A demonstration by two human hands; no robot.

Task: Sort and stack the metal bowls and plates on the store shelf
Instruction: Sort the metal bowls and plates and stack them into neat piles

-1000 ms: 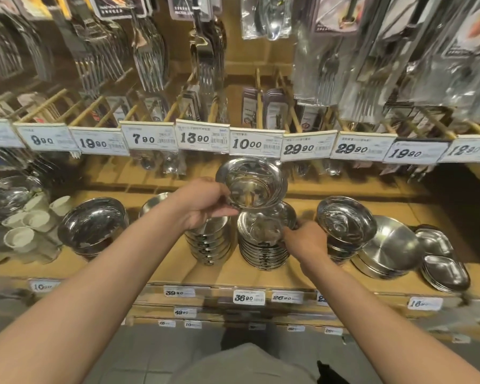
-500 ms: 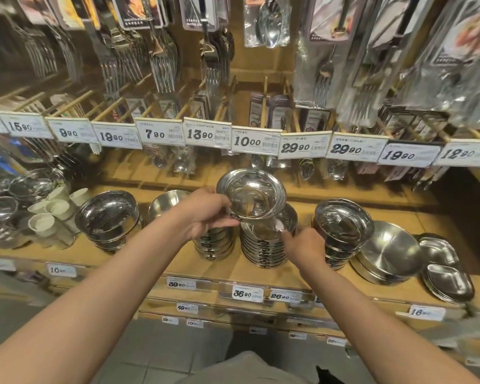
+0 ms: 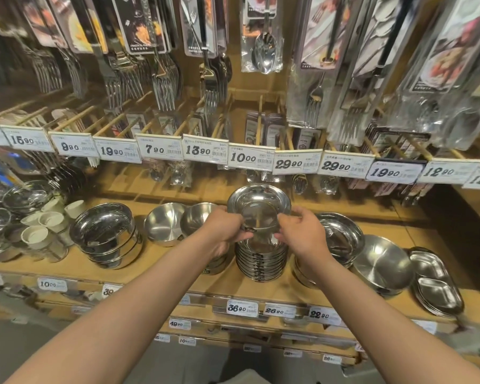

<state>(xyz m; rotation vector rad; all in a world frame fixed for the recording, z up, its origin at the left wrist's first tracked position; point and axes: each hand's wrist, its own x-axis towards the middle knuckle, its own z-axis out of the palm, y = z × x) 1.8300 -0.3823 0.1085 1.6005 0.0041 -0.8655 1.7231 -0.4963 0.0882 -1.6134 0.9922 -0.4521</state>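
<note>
I hold a shallow round plate of polished steel (image 3: 258, 209) at the centre of the frame, tilted up so its hollow face looks back at me and its rim stands nearly on edge; being round, it has no long axis to speak of. My left hand (image 3: 222, 231) pinches its lower left rim, fingers curled under the edge. My right hand (image 3: 302, 234) has thumb and fingers curled at the lower right rim, seemingly pinching it too, though the contact is partly hidden. Directly below sits the tall stack of matching steel plates (image 3: 261, 261) on the tan wooden shelf (image 3: 178, 261).

I judge this the stacking step: the plate must be tipped flat, face up, centred over the stack and lowered until it nests.

Left of my wrist stand two brushed steel bowls (image 3: 164, 225); at centre right, a pile of wider steel dishes (image 3: 341, 236). White price tags (image 3: 250, 157) run across the middle of the frame.
</note>
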